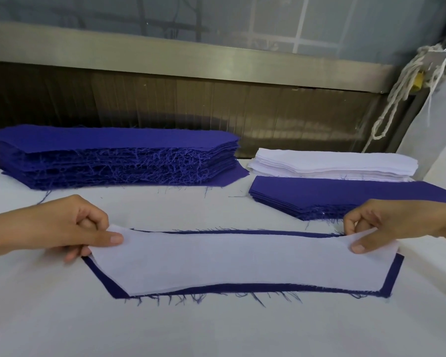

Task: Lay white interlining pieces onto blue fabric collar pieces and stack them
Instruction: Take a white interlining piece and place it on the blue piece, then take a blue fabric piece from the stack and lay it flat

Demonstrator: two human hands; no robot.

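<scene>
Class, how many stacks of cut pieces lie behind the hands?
3: tall blue stack far left, white stack far right, low blue stack in front of it.

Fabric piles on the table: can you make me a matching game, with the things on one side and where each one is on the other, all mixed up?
Things:
1. tall blue pile
2. white pile
3. short blue pile
4. single white piece

Places:
A. pinched at its ends by the left hand and the right hand
B. far left of the table
C. back right, behind a blue pile
D. right side, just in front of the white pile

Pairs: 1-B, 2-C, 3-D, 4-A.
</scene>
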